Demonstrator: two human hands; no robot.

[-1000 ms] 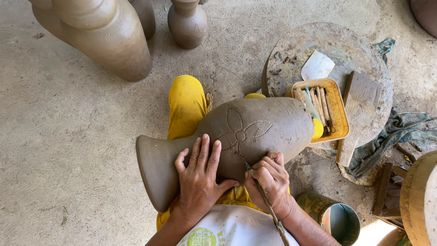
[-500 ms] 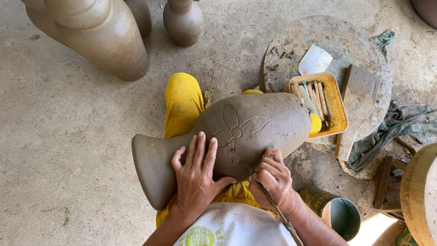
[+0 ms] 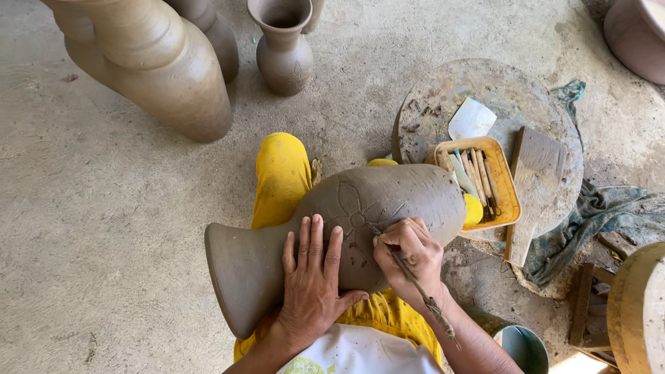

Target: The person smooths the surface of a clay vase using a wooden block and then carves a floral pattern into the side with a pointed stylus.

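Already, from the head camera, I saw the unfired clay vase (image 3: 360,228) lying on its side across the lap, a flower motif partly incised and most of the belly bare. My left hand (image 3: 312,280) lay spread flat on the neck; my right hand (image 3: 409,253) pinched a thin carving tool (image 3: 415,287), tip at the flower. Against the earlier frame, both hands had barely shifted; the tool tray (image 3: 509,197) sat unchanged.
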